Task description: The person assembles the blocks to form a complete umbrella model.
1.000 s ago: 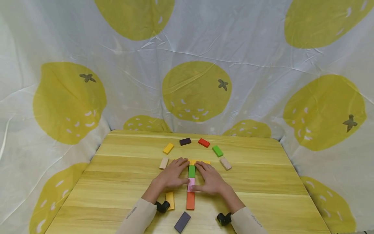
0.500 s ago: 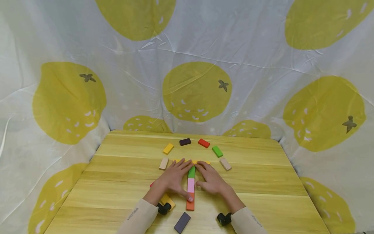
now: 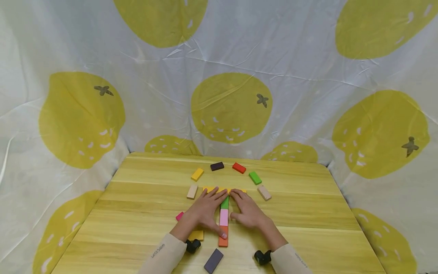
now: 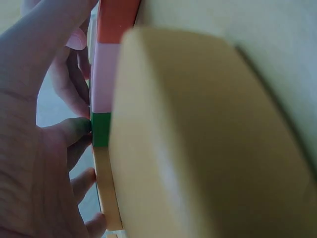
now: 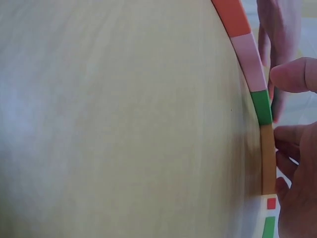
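A column of domino blocks lies on the table: a green block [image 3: 224, 202], a pink block [image 3: 224, 217] and an orange block [image 3: 223, 242]. A row of yellow blocks [image 3: 208, 188] crosses its far end. My left hand [image 3: 204, 211] is spread left of the column, its thumb on the orange block and its fingertips by the yellow row and the green block. To the right, my right hand [image 3: 249, 210] has its fingertips near the yellow row, with its thumb beside the pink block. A loose yellow block [image 3: 196, 235] lies by the left wrist, large and blurred in the left wrist view.
An arc of blocks surrounds the yellow row, among them a black block [image 3: 217, 166], a red block [image 3: 239, 168] and a bright green block [image 3: 255, 177]. A dark block [image 3: 213, 261] lies nearer. A crimson block [image 3: 180, 215] is partly behind the left forearm.
My left thumb has slid nearer, from the pink block to the orange one. The right thumb has drawn off the pink block. The loose yellow block has turned crosswise, and the crimson block shows.
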`<state>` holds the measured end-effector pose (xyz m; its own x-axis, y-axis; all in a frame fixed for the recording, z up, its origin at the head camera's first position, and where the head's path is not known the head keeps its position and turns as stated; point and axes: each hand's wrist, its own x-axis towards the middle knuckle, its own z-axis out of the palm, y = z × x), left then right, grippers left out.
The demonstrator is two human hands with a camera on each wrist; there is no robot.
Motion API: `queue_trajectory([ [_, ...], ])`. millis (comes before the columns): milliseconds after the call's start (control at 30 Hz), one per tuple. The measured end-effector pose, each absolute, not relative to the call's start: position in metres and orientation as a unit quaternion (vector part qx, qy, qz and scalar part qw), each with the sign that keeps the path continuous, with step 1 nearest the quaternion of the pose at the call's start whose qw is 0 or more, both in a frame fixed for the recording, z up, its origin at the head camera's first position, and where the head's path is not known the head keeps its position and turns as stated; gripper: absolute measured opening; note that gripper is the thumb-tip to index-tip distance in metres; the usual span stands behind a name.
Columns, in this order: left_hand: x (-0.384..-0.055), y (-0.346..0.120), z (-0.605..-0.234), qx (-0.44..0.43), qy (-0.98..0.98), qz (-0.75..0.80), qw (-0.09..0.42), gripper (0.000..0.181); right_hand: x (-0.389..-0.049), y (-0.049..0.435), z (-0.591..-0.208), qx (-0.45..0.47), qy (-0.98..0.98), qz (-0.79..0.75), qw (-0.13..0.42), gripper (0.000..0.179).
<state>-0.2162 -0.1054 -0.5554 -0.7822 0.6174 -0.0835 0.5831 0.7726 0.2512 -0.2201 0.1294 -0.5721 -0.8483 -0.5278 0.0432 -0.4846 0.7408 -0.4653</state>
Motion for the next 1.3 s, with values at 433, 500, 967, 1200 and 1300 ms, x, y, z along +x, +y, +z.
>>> queue_trajectory([
  [433, -0.218, -0.104, -0.553, 0.321, 0.937, 0.112, 0.076, 0.140, -0.223, 0.137, -0.564, -0.264, 0.915, -0.297, 0.075, 0.072],
  [500, -0.217, -0.105, -0.554, 0.320, 0.937, 0.115, 0.082, 0.140, -0.224, 0.140, -0.562, -0.259, 0.905, -0.326, 0.085, 0.070],
  [967, -0.217, -0.106, -0.558, 0.320, 0.934, 0.140, 0.074, 0.139, -0.244, 0.201, -0.554, -0.190, 0.898, -0.395, 0.029, 0.054],
  [1200, -0.218, -0.107, -0.559, 0.323, 0.933, 0.142, 0.074, 0.138, -0.247, 0.227, -0.563, -0.184, 0.913, -0.363, 0.015, 0.063],
  [1300, -0.219, -0.107, -0.559, 0.323, 0.933, 0.139, 0.074, 0.138, -0.246, 0.234, -0.564, -0.191, 0.914, -0.358, 0.016, 0.070],
])
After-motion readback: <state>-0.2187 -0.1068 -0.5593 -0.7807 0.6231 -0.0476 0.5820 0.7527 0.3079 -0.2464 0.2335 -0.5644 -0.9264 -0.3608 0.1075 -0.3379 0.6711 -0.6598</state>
